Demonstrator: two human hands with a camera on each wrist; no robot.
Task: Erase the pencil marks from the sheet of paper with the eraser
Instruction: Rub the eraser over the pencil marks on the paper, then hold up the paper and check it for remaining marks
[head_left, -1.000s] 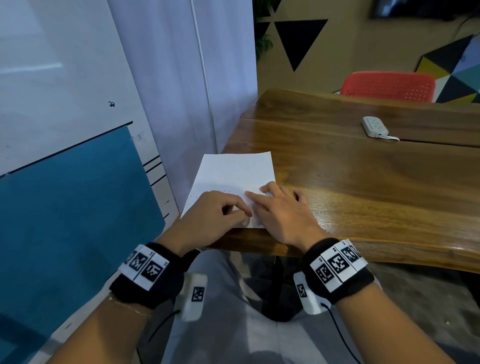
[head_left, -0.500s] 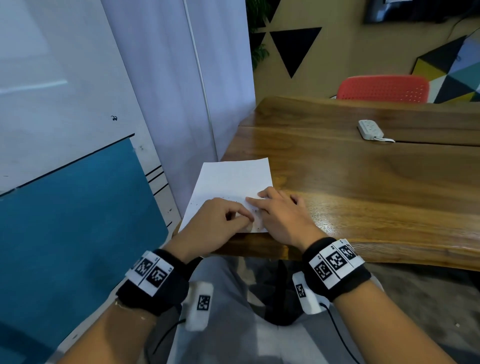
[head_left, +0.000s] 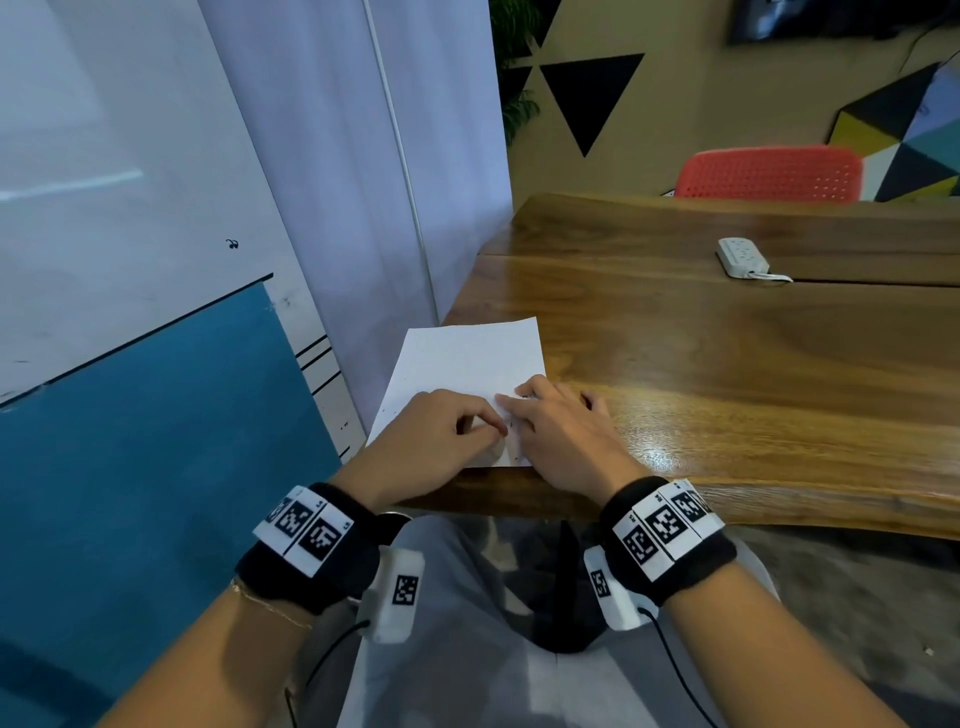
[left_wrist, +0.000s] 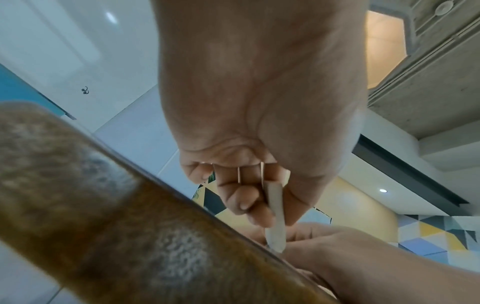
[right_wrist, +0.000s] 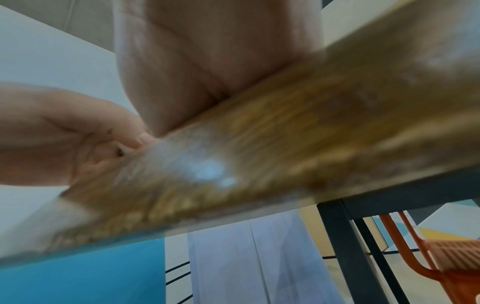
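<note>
Eraser (left_wrist: 275, 216), seen only from the left wrist, pinched in left hand (head_left: 441, 436); right hand (head_left: 561, 436) flat on paper (head_left: 467, 358).

Paper (head_left: 470, 358) at table (head_left: 727, 374) near-left corner; power strip (head_left: 740, 256) far right, chair (head_left: 769, 174) behind table.
</note>
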